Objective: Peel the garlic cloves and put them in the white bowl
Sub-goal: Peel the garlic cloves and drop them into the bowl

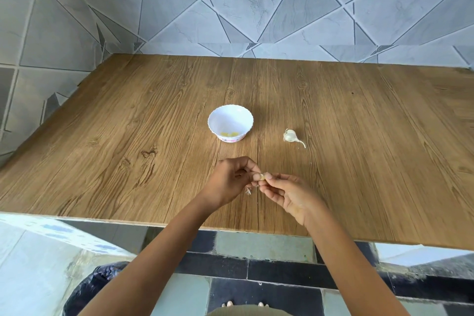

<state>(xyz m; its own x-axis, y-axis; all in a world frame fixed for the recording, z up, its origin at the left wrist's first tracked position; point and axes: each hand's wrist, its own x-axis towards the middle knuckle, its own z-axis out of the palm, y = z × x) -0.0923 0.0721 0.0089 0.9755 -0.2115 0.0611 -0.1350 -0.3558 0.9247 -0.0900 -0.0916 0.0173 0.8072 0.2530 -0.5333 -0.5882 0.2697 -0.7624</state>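
Two pinches, left hand (230,179) and right hand (289,195), on one clove (262,176); one white bowl (230,119), one bulb (291,135).

Head-worn view, down over table (128,110)

Bright, even daylight; wide-angle edge distortion
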